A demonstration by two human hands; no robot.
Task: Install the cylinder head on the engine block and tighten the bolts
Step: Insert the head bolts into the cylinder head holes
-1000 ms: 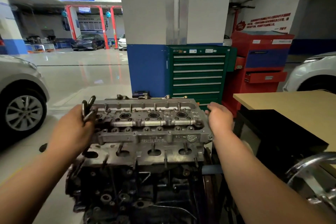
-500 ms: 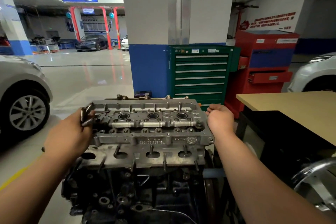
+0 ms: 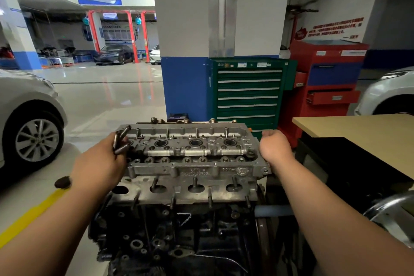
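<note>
The grey aluminium cylinder head (image 3: 192,154) sits on top of the dark engine block (image 3: 174,235), level with it. My left hand (image 3: 100,163) is at the head's left end and grips a bundle of metal bolts (image 3: 119,140) whose ends stick up above my fingers. My right hand (image 3: 274,147) is at the head's right end, fingers curled over its far corner edge. Several studs hang down from the head's front face.
A wooden-topped table (image 3: 369,134) stands at the right, with a green drawer cabinet (image 3: 248,94) and a red tool cart (image 3: 324,78) behind the engine. A silver car (image 3: 29,123) is parked at the left, a white car (image 3: 389,94) at the far right. A yellow floor line (image 3: 29,215) runs lower left.
Both hands stay at the ends of the cylinder head. The view has shifted slightly; the head looks settled a little lower on the block.
</note>
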